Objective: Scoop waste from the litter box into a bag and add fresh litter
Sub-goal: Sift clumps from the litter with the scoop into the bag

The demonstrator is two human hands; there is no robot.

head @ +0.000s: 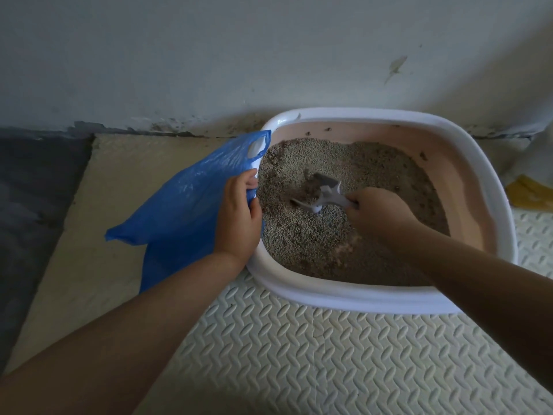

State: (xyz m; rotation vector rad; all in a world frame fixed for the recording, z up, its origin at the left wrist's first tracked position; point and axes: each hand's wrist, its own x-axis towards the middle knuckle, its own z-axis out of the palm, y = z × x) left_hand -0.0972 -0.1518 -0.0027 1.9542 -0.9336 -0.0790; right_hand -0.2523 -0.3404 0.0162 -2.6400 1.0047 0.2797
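A white-rimmed litter box [344,299] with pink inner walls stands against the wall, filled with grey-brown litter [314,244]. My right hand [377,212] grips the handle of a grey plastic scoop [324,193] whose head is dug into the litter near the middle, with a darker clump beside it. My left hand [239,217] grips the edge of a blue plastic bag [185,202] at the box's left rim. The bag hangs over the rim and spreads out on the floor to the left.
The box sits on a cream embossed foam mat [299,354]. A smooth beige mat [98,205] lies to the left, with dark grey flooring [33,190] beyond. Something yellow [528,191] lies right of the box. The white wall [269,55] is scuffed at its base.
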